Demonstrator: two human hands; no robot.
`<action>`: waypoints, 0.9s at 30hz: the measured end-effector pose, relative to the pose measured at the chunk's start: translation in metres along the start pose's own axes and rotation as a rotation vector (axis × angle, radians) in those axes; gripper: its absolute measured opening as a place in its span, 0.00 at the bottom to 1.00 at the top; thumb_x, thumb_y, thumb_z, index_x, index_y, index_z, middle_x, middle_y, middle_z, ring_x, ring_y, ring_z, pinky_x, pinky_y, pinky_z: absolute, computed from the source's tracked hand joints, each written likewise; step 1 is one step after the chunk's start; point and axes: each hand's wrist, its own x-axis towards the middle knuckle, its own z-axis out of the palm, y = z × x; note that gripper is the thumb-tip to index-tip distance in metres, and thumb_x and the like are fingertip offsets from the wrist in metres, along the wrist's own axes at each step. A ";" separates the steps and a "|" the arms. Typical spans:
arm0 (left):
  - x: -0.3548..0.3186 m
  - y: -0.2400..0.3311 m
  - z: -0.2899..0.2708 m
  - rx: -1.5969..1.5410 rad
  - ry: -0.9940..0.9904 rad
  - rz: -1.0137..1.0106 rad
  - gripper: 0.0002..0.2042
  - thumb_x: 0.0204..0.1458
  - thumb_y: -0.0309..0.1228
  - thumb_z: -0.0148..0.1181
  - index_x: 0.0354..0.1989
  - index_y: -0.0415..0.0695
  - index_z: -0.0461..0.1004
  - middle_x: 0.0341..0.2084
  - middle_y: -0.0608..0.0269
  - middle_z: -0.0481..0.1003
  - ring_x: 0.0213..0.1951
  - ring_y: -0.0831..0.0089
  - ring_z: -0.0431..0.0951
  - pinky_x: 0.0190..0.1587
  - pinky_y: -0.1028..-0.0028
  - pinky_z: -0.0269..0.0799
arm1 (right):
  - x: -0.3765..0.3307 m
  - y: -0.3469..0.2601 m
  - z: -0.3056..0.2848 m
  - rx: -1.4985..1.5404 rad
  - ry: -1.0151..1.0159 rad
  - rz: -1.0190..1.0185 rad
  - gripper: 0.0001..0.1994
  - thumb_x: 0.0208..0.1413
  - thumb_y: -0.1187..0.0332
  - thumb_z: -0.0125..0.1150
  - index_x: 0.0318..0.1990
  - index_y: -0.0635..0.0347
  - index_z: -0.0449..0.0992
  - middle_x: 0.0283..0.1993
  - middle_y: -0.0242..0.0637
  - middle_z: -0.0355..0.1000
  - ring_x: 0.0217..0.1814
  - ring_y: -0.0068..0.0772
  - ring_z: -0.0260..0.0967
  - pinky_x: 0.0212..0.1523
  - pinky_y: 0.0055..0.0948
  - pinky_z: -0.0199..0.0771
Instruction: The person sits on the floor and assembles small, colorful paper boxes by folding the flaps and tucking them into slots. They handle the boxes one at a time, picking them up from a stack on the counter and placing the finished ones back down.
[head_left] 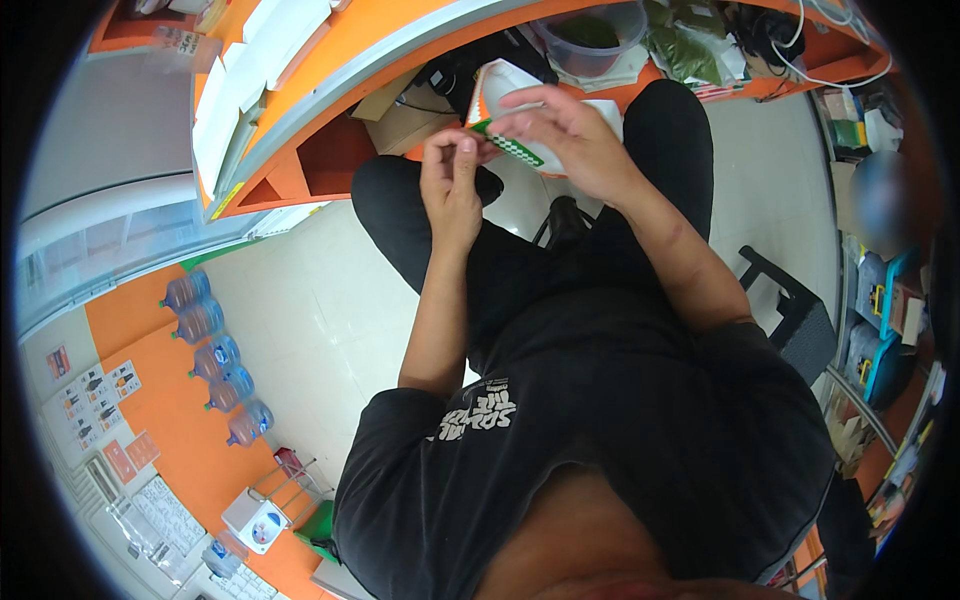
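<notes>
the right hand [575, 140] grips a small white carton [510, 110] with green check trim, fingers closed over its top. the left hand [450, 180] pinches the carton's lower corner (over the lap); best to steady it firmly and work that corner slowly.

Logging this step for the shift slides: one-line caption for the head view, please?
Seated person's left hand and right hand hold a white-and-green patterned bag beside an orange counter.

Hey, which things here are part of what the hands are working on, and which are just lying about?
In hand:
- white paper packet with green checked edge
- left hand, pinching at the packet's edge
- right hand, holding the packet

Lying about:
- clear plastic tub under the counter
- cardboard box
- row of water bottles along the orange wall
- black chair
</notes>
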 end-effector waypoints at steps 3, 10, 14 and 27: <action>0.000 -0.033 -0.003 -0.233 0.015 -0.130 0.08 0.69 0.34 0.50 0.47 0.43 0.68 0.42 0.60 0.75 0.43 0.72 0.77 0.48 0.71 0.76 | 0.001 0.013 0.020 -0.035 -0.030 0.103 0.16 0.70 0.67 0.51 0.60 0.65 0.68 0.48 0.40 0.76 0.48 0.27 0.76 0.54 0.27 0.75; 0.002 -0.043 -0.043 0.246 0.185 -0.121 0.09 0.67 0.34 0.54 0.40 0.40 0.75 0.38 0.62 0.77 0.38 0.75 0.78 0.45 0.74 0.75 | 0.017 0.064 -0.064 -0.489 0.170 0.093 0.16 0.64 0.68 0.56 0.56 0.65 0.69 0.44 0.45 0.77 0.45 0.32 0.78 0.46 0.32 0.77; 0.004 -0.028 -0.094 0.894 0.279 0.190 0.16 0.56 0.32 0.67 0.47 0.36 0.72 0.43 0.55 0.76 0.45 0.66 0.78 0.51 0.70 0.72 | 0.057 0.175 -0.155 -1.212 -0.017 0.414 0.22 0.58 0.67 0.60 0.57 0.70 0.70 0.48 0.51 0.77 0.46 0.45 0.79 0.49 0.36 0.76; -0.032 -0.039 -0.135 1.066 0.468 -0.182 0.39 0.58 0.45 0.63 0.70 0.32 0.54 0.67 0.39 0.60 0.68 0.49 0.61 0.70 0.62 0.53 | 0.020 0.359 -0.176 -1.264 -0.151 0.930 0.17 0.55 0.67 0.58 0.50 0.64 0.80 0.53 0.54 0.77 0.58 0.49 0.75 0.56 0.41 0.75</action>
